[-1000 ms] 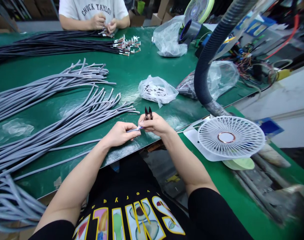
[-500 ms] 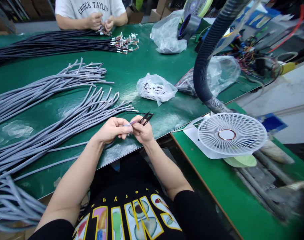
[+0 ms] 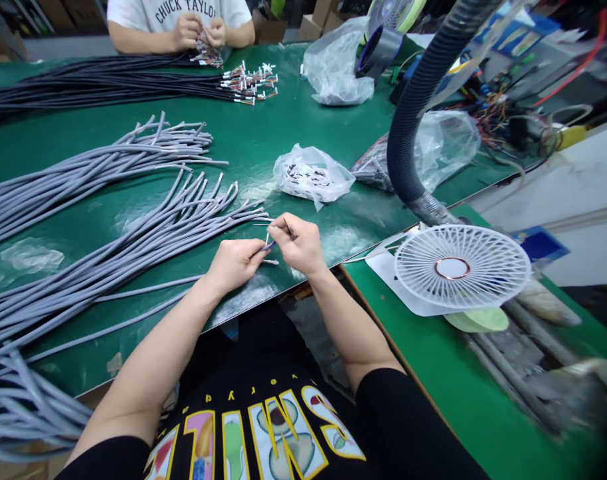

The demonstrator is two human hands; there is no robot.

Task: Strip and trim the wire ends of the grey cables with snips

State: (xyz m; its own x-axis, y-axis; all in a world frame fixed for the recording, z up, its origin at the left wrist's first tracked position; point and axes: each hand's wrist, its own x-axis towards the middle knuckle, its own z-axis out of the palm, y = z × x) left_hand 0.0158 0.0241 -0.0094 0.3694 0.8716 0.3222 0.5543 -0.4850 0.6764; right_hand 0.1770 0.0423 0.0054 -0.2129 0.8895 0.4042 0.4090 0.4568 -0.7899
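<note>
My left hand [image 3: 236,263] is closed near the table's front edge, pinching the stripped end of a grey cable. From its fingertips stick out thin wires [image 3: 270,245], one white and one bluish-purple. My right hand [image 3: 302,245] is just to the right and slightly higher, its fingers closed around small black snips [image 3: 290,229]. Only a dark sliver of the snips shows; their blades are mostly hidden by the fingers. Both hands' fingertips meet at the wires. Behind my left hand lies a bundle of grey cables [image 3: 158,230], their cut ends pointing right.
A second grey bundle [image 3: 118,157] and black cables with white connectors [image 3: 133,87] lie farther back. A plastic bag of small black-and-white parts [image 3: 313,177] sits ahead. To the right stand a black hose [image 3: 403,147] and white fan [image 3: 458,267]. A co-worker's hands [image 3: 198,32] handle wires opposite.
My right hand has shifted up and right and turned, so the snips now show less. A little more of the wires shows between the hands. Across the table, the co-worker's hands have risen slightly.
</note>
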